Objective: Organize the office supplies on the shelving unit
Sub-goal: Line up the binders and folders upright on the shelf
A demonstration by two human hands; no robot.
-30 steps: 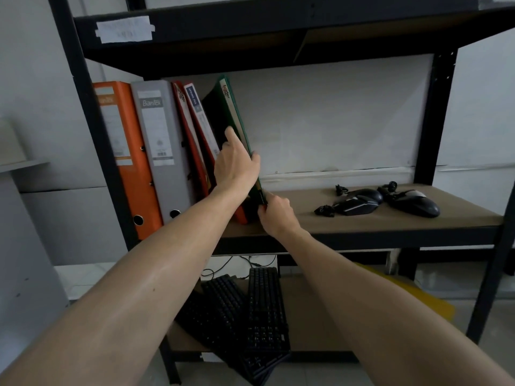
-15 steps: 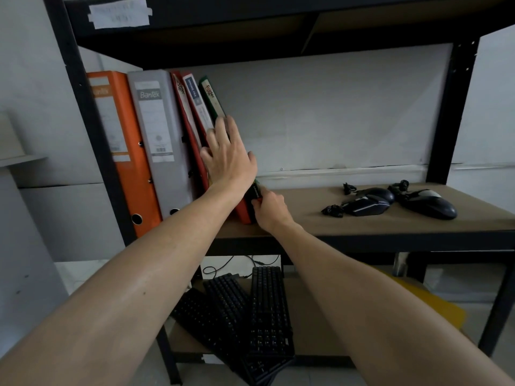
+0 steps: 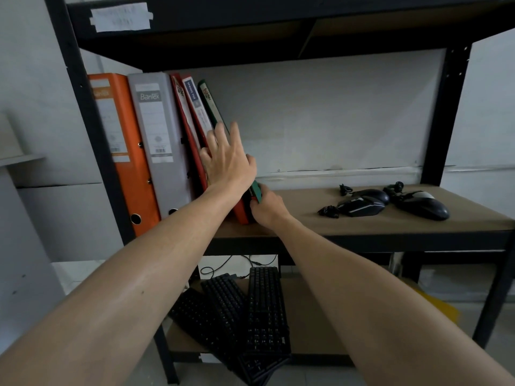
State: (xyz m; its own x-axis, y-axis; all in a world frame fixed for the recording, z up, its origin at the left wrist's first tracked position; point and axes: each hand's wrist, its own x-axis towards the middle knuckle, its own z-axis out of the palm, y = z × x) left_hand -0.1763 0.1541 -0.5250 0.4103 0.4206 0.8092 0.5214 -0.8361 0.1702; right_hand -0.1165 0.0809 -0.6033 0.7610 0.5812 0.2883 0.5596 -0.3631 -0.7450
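Slim green folder leans left against two red folders on the brown middle shelf. Left hand pressed flat on it, grip spread. Right hand grip pinching its bottom corner.

Pale grey wall behind black metal shelving frame, light floor below
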